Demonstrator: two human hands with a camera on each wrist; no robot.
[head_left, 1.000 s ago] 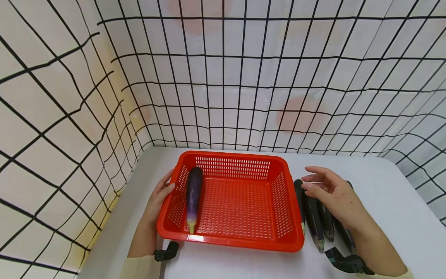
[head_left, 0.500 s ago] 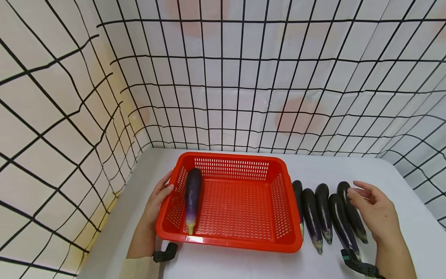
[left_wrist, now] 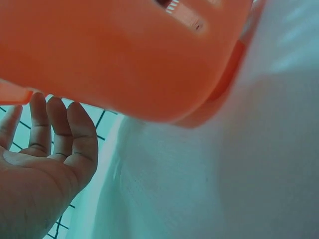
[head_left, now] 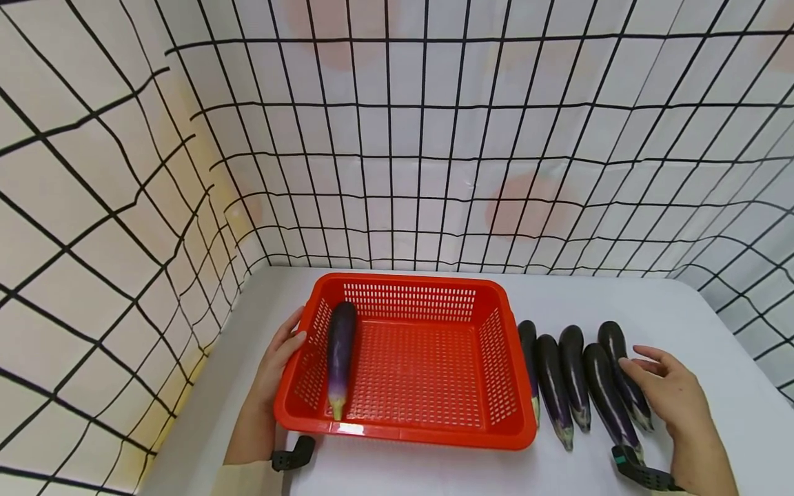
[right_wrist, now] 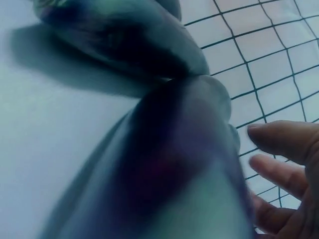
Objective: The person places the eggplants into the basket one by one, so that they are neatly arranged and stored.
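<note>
My left hand (head_left: 279, 358) rests at the left side of a red plastic basket (head_left: 403, 441), fingertips right at its rim. In the left wrist view, the fingers (left_wrist: 61, 127) reach up to the orange-looking rim. Inside the basket, along its left wall, lies one dark purple eggplant (head_left: 341, 351). My right hand (head_left: 676, 393) is beside the rightmost eggplant (head_left: 623, 372) of a row on the table, thumb and fingers loosely bent, nothing held. In the right wrist view, the right hand's fingers (right_wrist: 279, 172) stand just right of a blurred eggplant (right_wrist: 174, 164).
Several more eggplants (head_left: 554, 389) lie side by side between the basket and my right hand, the leftmost (head_left: 528, 351) close against the basket's right side. A black grid-patterned backdrop (head_left: 422, 138) rises behind and left of the white table (head_left: 372, 472).
My right hand has moved right from over the middle of the eggplant row to beside the rightmost eggplant, uncovering the others. The left hand stays at the basket.
</note>
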